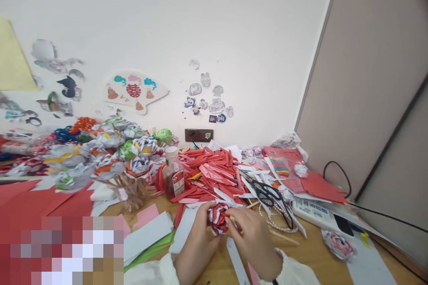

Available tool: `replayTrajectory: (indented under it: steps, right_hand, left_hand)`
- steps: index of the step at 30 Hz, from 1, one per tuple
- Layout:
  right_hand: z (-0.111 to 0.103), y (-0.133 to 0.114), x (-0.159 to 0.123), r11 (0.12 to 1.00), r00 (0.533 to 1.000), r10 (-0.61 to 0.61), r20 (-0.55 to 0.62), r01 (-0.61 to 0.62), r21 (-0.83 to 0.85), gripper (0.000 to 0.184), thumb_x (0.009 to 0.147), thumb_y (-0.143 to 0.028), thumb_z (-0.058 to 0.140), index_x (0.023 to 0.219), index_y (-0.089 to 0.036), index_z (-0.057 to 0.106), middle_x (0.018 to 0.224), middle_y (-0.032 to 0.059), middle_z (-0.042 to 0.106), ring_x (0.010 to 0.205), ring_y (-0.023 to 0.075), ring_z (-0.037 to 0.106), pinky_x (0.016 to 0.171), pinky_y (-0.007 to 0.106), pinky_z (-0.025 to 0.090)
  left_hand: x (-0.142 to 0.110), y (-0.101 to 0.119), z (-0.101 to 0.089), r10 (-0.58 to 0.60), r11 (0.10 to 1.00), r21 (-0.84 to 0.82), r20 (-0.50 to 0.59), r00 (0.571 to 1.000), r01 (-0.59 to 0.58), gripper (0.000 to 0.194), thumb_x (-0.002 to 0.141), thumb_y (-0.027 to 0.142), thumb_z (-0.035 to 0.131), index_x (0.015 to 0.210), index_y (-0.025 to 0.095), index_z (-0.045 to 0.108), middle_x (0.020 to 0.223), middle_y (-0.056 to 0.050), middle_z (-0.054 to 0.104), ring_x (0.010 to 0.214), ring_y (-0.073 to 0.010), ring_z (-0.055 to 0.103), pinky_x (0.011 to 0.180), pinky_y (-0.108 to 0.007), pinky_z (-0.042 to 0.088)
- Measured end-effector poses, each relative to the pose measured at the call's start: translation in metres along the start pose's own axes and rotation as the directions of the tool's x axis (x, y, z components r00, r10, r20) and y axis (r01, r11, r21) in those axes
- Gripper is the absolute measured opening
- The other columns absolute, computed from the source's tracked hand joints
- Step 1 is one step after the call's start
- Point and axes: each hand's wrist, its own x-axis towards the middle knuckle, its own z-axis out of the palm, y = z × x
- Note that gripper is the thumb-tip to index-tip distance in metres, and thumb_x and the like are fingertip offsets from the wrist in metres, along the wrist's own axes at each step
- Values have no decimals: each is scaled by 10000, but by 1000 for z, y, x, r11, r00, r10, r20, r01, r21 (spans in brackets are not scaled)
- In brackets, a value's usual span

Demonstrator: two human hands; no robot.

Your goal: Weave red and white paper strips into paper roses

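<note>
My left hand [194, 242] and my right hand [256, 240] meet low in the middle of the head view, over a wooden table [310, 254]. Between them they grip a rolled red-and-white paper flower [218, 218]. The left hand's fingers curl round its left side. On its right side, the fingers of the other hand pinch the flower together with a thin stick [230, 219]. Just behind the flower lies a heap of folded red paper strips [209, 173].
A bunch of paper flowers on sticks [110, 151] stands in a clear cup at the left, next to a small bottle [174, 173]. Black scissors [269, 193] and a bead string [281, 222] lie right of the hands. Red sheets [43, 205], white paper strips [147, 234] and a black cable [384, 218] surround them.
</note>
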Motion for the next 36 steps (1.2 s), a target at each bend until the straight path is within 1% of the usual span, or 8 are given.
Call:
replayTrajectory:
  steps: [6, 10, 13, 16, 21, 26, 31, 36]
  right_hand:
    - [0, 3, -1, 999, 999, -46, 7, 46, -4, 265, 936, -234, 356, 825, -207, 594, 716, 15, 649, 634, 152, 599, 579, 253, 396]
    - [5, 8, -3, 999, 1000, -27, 11, 27, -37, 302, 947, -249, 332, 801, -201, 591, 707, 21, 645, 633, 155, 600, 584, 258, 399]
    - [8, 9, -4, 999, 1000, -22, 8, 22, -49, 324, 951, -263, 325, 773, -200, 588, 678, 18, 632, 619, 152, 592, 577, 255, 395]
    - [9, 9, -4, 998, 1000, -4, 8, 5, -57, 346, 955, -276, 315, 747, -198, 581, 651, 14, 619, 593, 148, 581, 561, 252, 386]
    - [8, 8, -4, 997, 1000, -21, 2, 21, -78, 379, 963, -274, 282, 736, -195, 576, 652, 16, 616, 604, 152, 579, 561, 253, 384]
    - [8, 6, -3, 993, 999, -50, -15, 49, -104, 359, 954, -218, 284, 762, -193, 586, 651, 20, 619, 610, 152, 583, 565, 252, 399]
    - [9, 4, -2, 980, 996, -88, 23, 90, -179, 356, 944, -152, 262, 830, -184, 598, 667, 32, 628, 623, 163, 594, 574, 263, 413]
    - [9, 3, -1, 987, 999, -46, 1, 46, -154, 328, 949, -223, 291, 839, -187, 597, 674, 31, 627, 643, 166, 598, 587, 263, 412]
  left_hand:
    - [-2, -4, 2, 17, 1000, -14, -10, 1000, -17, 576, 622, -26, 526, 1143, 204, 435, 1116, -74, 554, 1066, -223, 545, 945, -402, 425]
    - [-1, -6, 1, -1, 999, -33, 22, 1000, 2, 632, 621, -13, 567, 1194, 206, 411, 1180, -88, 539, 1117, -239, 521, 968, -416, 409]
    - [1, -7, 0, 4, 1000, 7, 17, 1000, -4, 657, 612, -8, 570, 1212, 217, 427, 1239, -95, 519, 1175, -261, 474, 993, -440, 378]
    - [2, -5, -2, 37, 998, 46, 28, 999, -38, 612, 607, -20, 543, 1167, 217, 475, 1202, -91, 546, 1161, -261, 481, 999, -449, 364]
    - [2, -3, -2, 53, 998, 38, 39, 998, -54, 590, 605, -29, 511, 1142, 212, 479, 1162, -80, 561, 1118, -246, 513, 976, -438, 391]
    - [3, -1, -2, 51, 998, 36, 49, 998, -53, 572, 611, -31, 504, 1127, 215, 487, 1153, -79, 563, 1115, -250, 512, 975, -447, 391]
    - [4, 0, -2, 40, 999, 12, 55, 998, -41, 543, 617, -17, 513, 1110, 212, 503, 1122, -71, 581, 1084, -245, 535, 962, -439, 406]
    - [4, 0, -2, 47, 999, -3, 8, 999, -47, 542, 598, -21, 510, 1088, 208, 525, 1089, -60, 600, 1046, -242, 556, 931, -427, 433]
